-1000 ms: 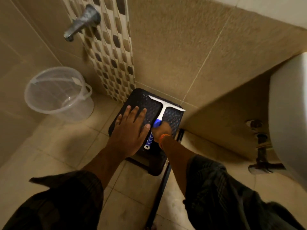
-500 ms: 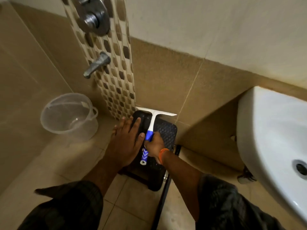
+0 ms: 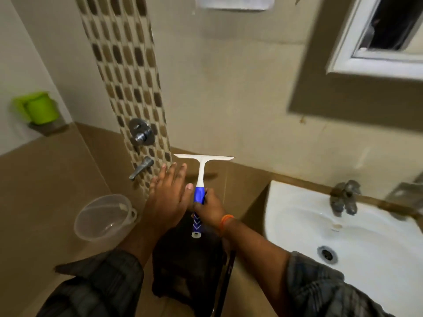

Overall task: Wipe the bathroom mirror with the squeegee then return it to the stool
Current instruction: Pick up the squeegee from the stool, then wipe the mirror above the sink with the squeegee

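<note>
Right hand (image 3: pixel 209 208) fingers curled round the blue grip of the white-bladed T-shaped squeegee (image 3: pixel 201 177), blade up and level, held in the air above the dark plastic stool (image 3: pixel 187 266). Left hand (image 3: pixel 169 197) flat, fingers straight, holding nothing, just beside the handle. White ceramic sink (image 3: pixel 297 225) close on the right; clear plastic bucket (image 3: pixel 104 217) left; white-framed mirror (image 3: pixel 377 42) upper right, well apart from the blade.

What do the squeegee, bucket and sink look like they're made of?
Squeegee: likely plastic, with a matte white head and neck and a blue patterned grip; the blade edge is too blurred to judge. Bucket: clear plastic, since the floor shows through its wall. Sink: probably glazed ceramic, white and glossy with soft highlights.
</note>
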